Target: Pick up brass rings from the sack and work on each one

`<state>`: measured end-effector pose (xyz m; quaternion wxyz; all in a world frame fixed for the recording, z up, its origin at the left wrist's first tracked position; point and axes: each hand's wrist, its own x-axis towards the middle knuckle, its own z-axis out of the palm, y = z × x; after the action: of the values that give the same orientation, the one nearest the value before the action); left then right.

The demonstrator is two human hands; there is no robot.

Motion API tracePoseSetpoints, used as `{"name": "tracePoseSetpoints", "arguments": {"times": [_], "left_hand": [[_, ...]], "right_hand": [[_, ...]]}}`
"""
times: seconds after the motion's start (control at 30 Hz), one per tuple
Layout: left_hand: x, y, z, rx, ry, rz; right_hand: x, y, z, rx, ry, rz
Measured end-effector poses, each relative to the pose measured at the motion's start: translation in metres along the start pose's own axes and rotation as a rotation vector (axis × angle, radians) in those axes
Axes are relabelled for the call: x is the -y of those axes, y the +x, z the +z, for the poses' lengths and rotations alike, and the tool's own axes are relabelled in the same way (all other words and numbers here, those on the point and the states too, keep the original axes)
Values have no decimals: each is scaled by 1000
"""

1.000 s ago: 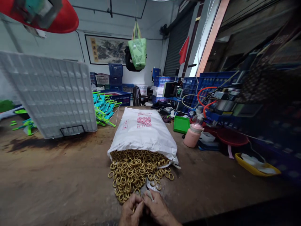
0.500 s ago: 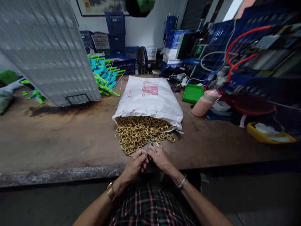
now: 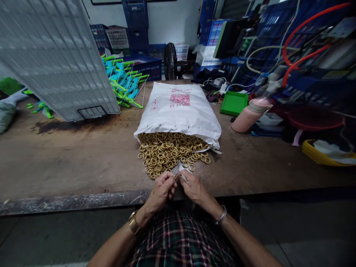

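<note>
Two hands, close together in front of the sack (image 3: 169, 115). Left hand (image 3: 162, 187): thumb and finger pinched on what looks like one ring (image 3: 175, 177), small in view and mostly covered. Right hand (image 3: 193, 185): fingers wrapped round one small pale tool (image 3: 184, 179), pointed toward the left fingertips; cannot tell whether touching the ring. One gold watch (image 3: 134, 224) on left wrist, one silver bracelet (image 3: 221, 215) on right.

One sack in all: white, printed in red, lying flat on the table (image 3: 69, 159), open mouth toward the hands. Loose rings (image 3: 161, 157), brass-coloured: far too many to count, spilling from the sack's mouth in one heap, thickest before its left half. A few thinly spread before its right half.

Left of sack: one large pale ribbed panel (image 3: 61, 55), propped at a tilt. Between panel and sack, one tangle of teal and lime plastic pieces (image 3: 125, 81), partly hidden by the panel. Behind sack: one black fan (image 3: 169, 61), at least two white baskets (image 3: 118, 39), several blue crates (image 3: 135, 13), overlapping, no sure count.

Right of sack: one green tray (image 3: 234, 104), then one pink bottle (image 3: 247, 118) near it. Farther right, one yellow tray (image 3: 311, 155) with white stuff inside. Above the bottle, looped red hose (image 3: 285, 48).

In the way: ring heap, between left hand and sack mouth.
</note>
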<state>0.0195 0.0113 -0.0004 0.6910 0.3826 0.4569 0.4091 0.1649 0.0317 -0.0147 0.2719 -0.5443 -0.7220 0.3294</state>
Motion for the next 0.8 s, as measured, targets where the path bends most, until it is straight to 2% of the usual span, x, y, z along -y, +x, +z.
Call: {"name": "tracePoseSetpoints", "arguments": {"times": [0.07,0.17,0.37,0.57,0.7,0.8], "left_hand": [[1,1,-1,-3,41,19],[1,1,-3,-7,91,20],[-1,1,-3,-32,160,60],[2,2,-4,-70,264,173],[3,-1,-9,-37,310,190],[-3,-10,-10,-13,300,168]], "right_hand": [[1,-4,2,71,-76,-70],[2,-8,4,99,-131,-94],[-1,-7,8,93,-209,-93],[3,-6,6,134,-283,-41],[10,-7,5,209,-381,-4],[11,-8,6,216,-445,-6]]}}
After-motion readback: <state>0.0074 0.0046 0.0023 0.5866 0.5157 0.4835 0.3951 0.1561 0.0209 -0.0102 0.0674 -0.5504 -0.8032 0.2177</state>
